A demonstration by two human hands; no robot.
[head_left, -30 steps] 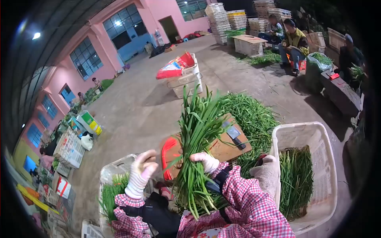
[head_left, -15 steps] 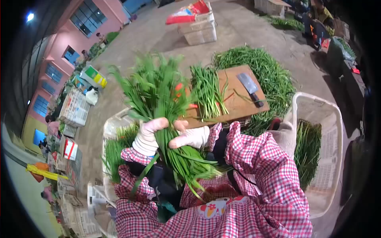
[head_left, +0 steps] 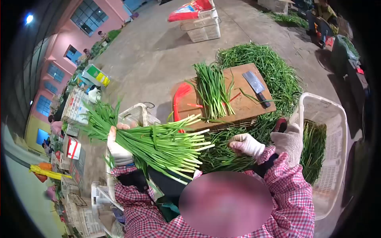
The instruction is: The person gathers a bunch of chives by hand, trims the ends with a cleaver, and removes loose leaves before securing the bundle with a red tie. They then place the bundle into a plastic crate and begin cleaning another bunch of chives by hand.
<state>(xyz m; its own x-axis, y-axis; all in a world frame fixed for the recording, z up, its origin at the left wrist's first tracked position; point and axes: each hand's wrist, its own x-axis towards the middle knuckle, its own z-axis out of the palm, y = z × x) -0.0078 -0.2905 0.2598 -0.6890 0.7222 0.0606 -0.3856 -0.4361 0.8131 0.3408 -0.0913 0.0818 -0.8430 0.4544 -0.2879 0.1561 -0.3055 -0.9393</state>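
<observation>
Near left, over a white crate (head_left: 137, 115): chive bundle (head_left: 158, 144) held sideways.
L hand (head_left: 118, 148) clamped round its leafy end, cut ends pointing right; R hand (head_left: 246, 144) curled shut, empty, just right of them, w/ board (head_left: 242, 105) & cleaver (head_left: 256, 85) beyond.

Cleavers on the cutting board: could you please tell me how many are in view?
1: the cleaver lies flat on the right part of the wooden cutting board. Others may be hidden under greens.

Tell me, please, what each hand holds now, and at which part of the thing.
The left hand grips a bundle of green chives around its middle, cut ends pointing right. The right hand is closed over loose chives below the cutting board; whether it grips any cannot be told.
</observation>
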